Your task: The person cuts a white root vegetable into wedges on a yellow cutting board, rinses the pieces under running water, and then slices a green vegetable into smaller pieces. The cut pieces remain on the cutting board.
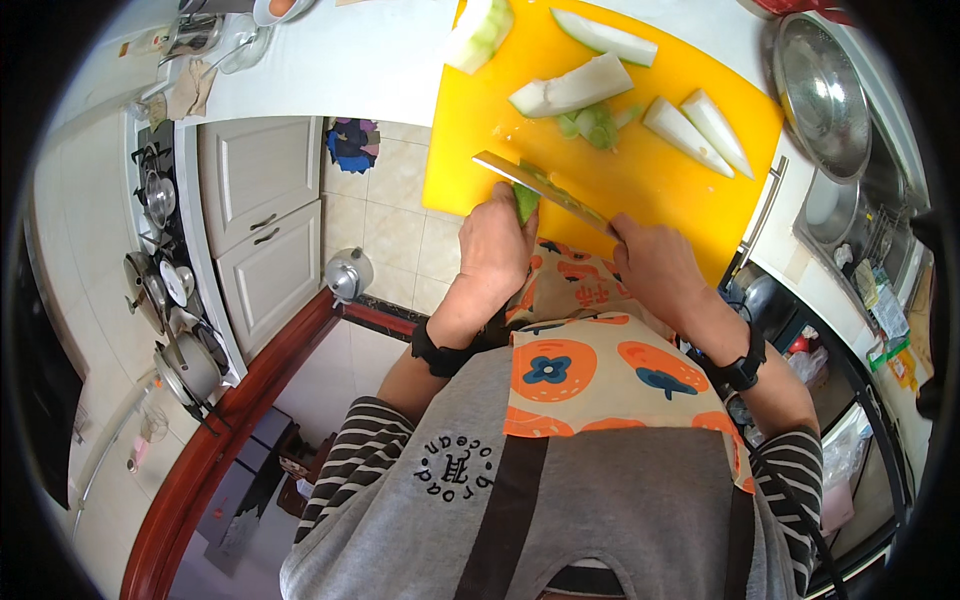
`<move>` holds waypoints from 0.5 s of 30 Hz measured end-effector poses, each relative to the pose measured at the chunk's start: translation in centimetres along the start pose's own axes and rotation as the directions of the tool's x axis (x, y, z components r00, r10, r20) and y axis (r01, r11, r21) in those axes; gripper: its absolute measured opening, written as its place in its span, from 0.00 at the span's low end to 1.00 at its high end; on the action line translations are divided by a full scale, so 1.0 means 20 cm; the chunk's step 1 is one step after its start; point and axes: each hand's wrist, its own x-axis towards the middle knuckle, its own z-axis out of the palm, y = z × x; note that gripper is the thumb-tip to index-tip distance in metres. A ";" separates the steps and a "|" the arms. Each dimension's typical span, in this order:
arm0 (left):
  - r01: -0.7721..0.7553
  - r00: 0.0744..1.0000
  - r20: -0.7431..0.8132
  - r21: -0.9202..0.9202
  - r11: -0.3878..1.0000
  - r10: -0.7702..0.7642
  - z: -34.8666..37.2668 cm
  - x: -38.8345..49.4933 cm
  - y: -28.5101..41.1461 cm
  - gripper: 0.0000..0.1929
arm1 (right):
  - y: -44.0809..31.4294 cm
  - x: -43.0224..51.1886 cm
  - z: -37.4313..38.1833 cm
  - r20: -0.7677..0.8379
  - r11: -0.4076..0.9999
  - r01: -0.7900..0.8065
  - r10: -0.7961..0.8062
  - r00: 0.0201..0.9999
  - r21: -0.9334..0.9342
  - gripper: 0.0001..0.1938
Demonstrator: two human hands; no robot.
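Observation:
My right hand (652,255) grips the handle end of a kitchen knife (540,187), whose broad blade slants up and left over the near part of a yellow cutting board (480,112). My left hand (495,240) holds a green-skinned piece of gourd (526,204) at the board's near edge. The blade lies across this piece and hides part of it. Beyond the knife sit a small heap of green peelings (596,126) and a pale gourd wedge (574,86). A slimmer wedge (606,36) lies farther back, with two more wedges (688,136) to the right.
A larger gourd chunk (480,34) rests at the board's far left corner. Right of the board stands a metal colander (823,97) near the sink (832,206). At left is a stove with pots (184,367); a metal kettle (349,275) is on the floor.

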 end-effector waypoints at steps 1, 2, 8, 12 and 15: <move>0.003 1.000 0.001 0.001 1.000 -0.003 0.00 0.01 0.00 0.14 | 0.00 0.02 0.00 0.009 1.000 0.009 -0.009 1.000 -0.012 0.08; -0.001 1.000 -0.002 -0.002 1.000 0.001 0.00 0.01 0.00 0.14 | 0.01 0.02 -0.01 0.015 1.000 0.009 -0.009 1.000 0.010 0.08; -0.011 1.000 0.023 -0.012 1.000 0.012 -0.01 0.02 -0.01 0.14 | 0.03 -0.01 -0.07 0.015 0.995 0.037 -0.039 0.999 0.090 0.10; 0.010 1.000 0.026 -0.076 0.997 -0.008 -0.01 0.01 0.00 0.14 | 0.04 -0.03 -0.08 0.050 0.997 -0.007 0.004 0.999 0.074 0.11; 0.020 0.999 0.029 -0.051 0.998 -0.019 -0.01 0.02 -0.01 0.14 | 0.04 -0.01 -0.06 0.042 0.998 0.004 -0.006 0.999 0.059 0.09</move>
